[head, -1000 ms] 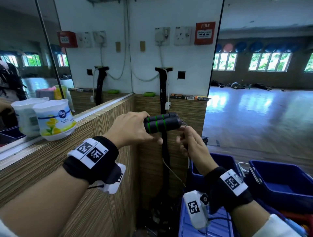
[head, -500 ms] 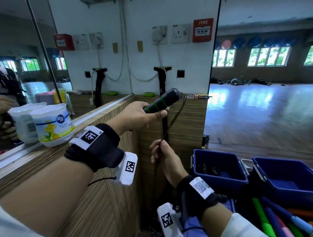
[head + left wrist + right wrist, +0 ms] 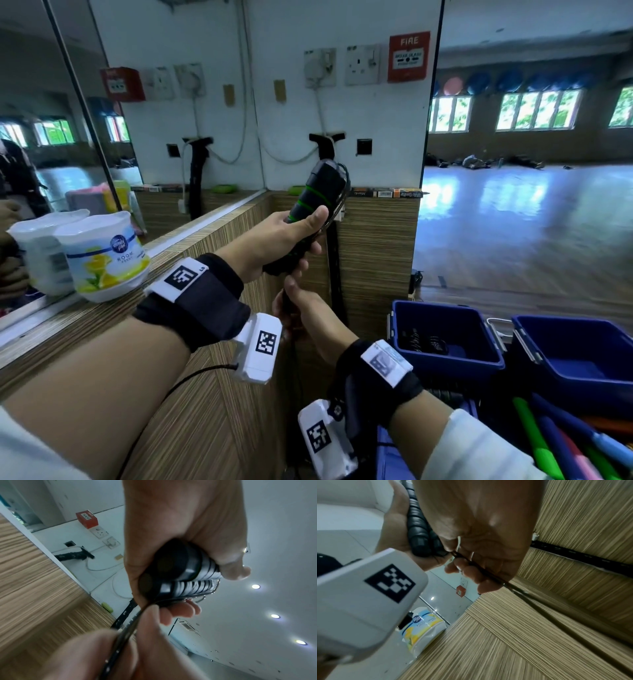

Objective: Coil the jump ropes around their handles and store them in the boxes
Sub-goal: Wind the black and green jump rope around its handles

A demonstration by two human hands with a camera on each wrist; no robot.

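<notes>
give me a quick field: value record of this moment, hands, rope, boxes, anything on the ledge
left hand: grips both jump rope handles together, tilted up
right hand: just below the left, pinches the rope
rope: runs down from the handles through the right hand
near blue box: open, dark coiled items inside
far blue box: open, contents mostly unseen
ledge: white air freshener tub

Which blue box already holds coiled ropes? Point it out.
The left blue box, the one nearer the right hand: dark coils lie inside. The right blue box shows only bare floor.
</notes>
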